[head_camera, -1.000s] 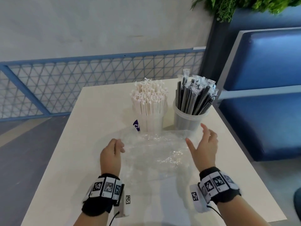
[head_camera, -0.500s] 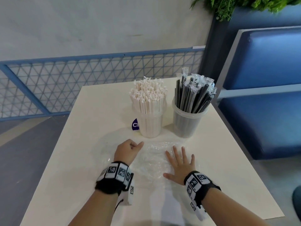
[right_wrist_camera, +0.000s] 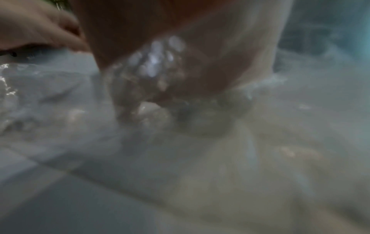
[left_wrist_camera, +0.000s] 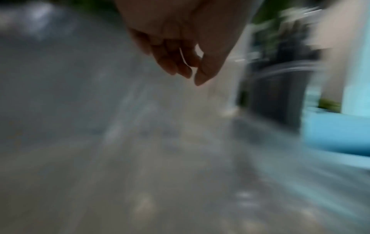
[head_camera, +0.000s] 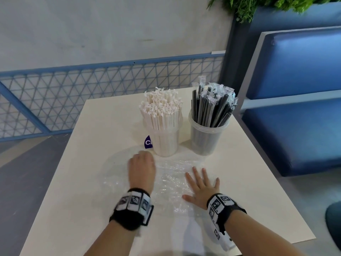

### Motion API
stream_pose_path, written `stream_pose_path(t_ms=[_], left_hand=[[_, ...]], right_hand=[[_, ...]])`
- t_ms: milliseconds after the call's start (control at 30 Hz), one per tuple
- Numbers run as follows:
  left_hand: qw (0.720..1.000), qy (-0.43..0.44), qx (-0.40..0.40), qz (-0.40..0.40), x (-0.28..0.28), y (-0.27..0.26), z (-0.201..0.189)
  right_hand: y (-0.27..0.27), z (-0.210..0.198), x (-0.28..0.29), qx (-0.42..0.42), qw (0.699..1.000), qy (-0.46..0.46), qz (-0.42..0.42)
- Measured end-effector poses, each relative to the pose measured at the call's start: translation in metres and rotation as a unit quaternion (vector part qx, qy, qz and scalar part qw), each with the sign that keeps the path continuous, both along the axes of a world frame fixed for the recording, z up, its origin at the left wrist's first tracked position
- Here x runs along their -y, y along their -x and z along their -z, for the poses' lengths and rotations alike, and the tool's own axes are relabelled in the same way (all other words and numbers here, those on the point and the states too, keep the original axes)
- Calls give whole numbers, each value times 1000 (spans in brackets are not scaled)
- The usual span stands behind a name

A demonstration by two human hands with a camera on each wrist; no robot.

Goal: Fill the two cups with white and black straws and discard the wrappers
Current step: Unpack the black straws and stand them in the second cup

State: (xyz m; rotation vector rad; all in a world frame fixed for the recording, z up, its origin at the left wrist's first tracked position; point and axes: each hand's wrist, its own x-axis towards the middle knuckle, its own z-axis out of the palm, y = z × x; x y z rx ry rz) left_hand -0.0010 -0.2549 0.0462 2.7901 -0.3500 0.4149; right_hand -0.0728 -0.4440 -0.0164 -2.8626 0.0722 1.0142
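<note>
Your right hand [head_camera: 202,187] lies flat with fingers spread, palm pressing the crinkled clear plastic wrapper [head_camera: 171,180] onto the pale square table [head_camera: 258,191]. Your left hand [head_camera: 141,169] sits just beside it on the wrapper's left part, knuckles up; the left wrist view shows its fingers loosely curled toward the thumb, but blur hides whether they pinch the film, so I cannot tell.

The wrapper spreads directly under and between both hands, its long axis running left to right across the table, and its far edge reaches the feet of the two cups. Both hands are on it already; the left looks better placed to gather it, I judge, while the right pins it.

Beyond, the left translucent plastic cup [head_camera: 164,139] stands packed with white paper-wrapped straws [head_camera: 160,109]. Just beside it, the right translucent plastic cup [head_camera: 207,137] holds black straws in clear sleeves [head_camera: 212,106]. Both look full, so discarding the wrapper seems to be what remains.
</note>
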Motion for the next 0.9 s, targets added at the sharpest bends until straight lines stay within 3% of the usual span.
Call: stream_pose_path(t_ms=[67,100,167,233,333,600,900], left_hand=[[976,-47,-118,178,25,23,3],[952,-89,-198,217,32,31,10],[913,-142,-332,191,33,35,26],[884,-183,-402,152,24,30,41],[868,-215,-419,154,10,19,50],[880,-147,-442,87,-11,7,57],[884,-159,-437,54,-17,4,59]], right_hand=[[0,0,-1,-2,1000,6,1],[-1,0,-2,-4,1000,8,2],[-1,-1,-3,-5,1000,5,5],[-2,-2,-2,-9,1000,-1,7],[-2,-2,2,-12,1000,-5,-1],[9,-13,33,-32,998,-20,-52],[23,-16,59,-33,999,-23,-29]])
